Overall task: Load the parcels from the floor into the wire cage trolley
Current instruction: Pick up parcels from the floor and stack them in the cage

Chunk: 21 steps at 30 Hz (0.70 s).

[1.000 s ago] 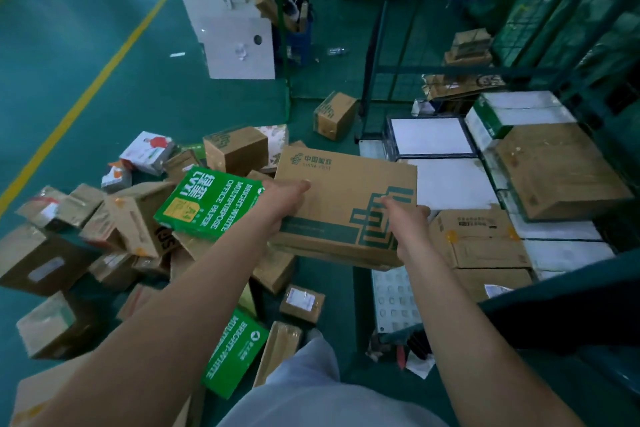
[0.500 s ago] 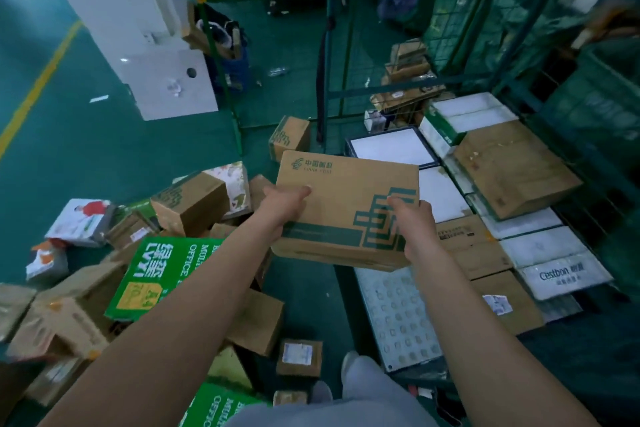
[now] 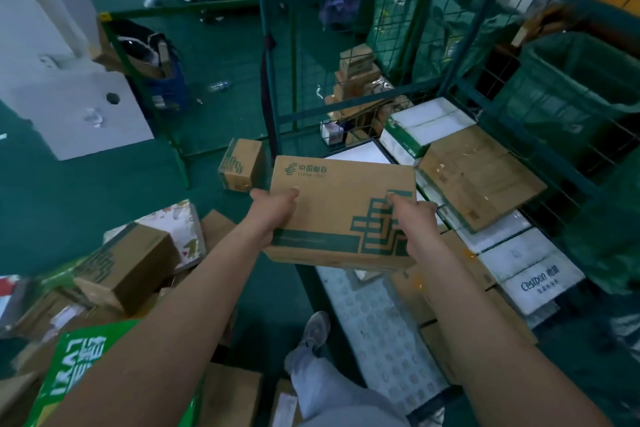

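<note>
Two hands, left (image 3: 275, 210) and right (image 3: 412, 218), grip a China Post box (image 3: 341, 208), now nearer the cage (image 3: 460, 94); "Cestbon" box (image 3: 533, 282) lower right.

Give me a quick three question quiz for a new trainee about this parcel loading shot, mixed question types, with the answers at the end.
1. True or false: the flat brown cardboard box with green postal printing is resting on the green floor.
2. Multiple choice: how is that box held? A) left hand only B) right hand only C) both hands, one at each side
3. Fill in: the white parcel printed "Cestbon" lies inside the green wire cage ____.

Key
1. False; it is held in the air at the cage's open side.
2. C
3. trolley
</note>
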Each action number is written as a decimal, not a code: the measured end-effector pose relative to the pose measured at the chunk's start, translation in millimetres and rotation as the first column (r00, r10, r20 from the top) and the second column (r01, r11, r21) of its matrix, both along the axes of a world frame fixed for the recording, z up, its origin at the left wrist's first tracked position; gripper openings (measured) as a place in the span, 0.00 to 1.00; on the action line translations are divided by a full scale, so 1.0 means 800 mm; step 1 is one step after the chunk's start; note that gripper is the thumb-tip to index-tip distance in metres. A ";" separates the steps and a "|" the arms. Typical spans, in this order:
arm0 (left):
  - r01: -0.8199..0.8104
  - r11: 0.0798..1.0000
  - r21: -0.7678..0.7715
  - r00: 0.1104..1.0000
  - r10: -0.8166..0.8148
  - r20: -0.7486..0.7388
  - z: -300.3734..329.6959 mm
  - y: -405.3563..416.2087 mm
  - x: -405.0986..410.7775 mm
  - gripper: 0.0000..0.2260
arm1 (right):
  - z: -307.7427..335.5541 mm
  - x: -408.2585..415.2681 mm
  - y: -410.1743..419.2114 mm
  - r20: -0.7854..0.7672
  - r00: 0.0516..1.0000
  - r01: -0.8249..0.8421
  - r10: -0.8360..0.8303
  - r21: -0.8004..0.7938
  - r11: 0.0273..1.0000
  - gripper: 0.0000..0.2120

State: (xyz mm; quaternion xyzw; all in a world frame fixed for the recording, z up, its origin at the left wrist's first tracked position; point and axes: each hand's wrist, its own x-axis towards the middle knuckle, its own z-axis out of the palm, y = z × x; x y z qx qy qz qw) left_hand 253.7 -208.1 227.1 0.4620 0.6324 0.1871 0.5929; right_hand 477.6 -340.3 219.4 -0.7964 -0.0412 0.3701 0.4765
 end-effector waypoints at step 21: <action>0.357 0.932 -0.061 0.933 -0.352 0.071 0.057 0.217 0.304 0.41 | 0.013 0.260 0.109 -0.168 0.919 0.370 -0.358 0.049 0.928 0.68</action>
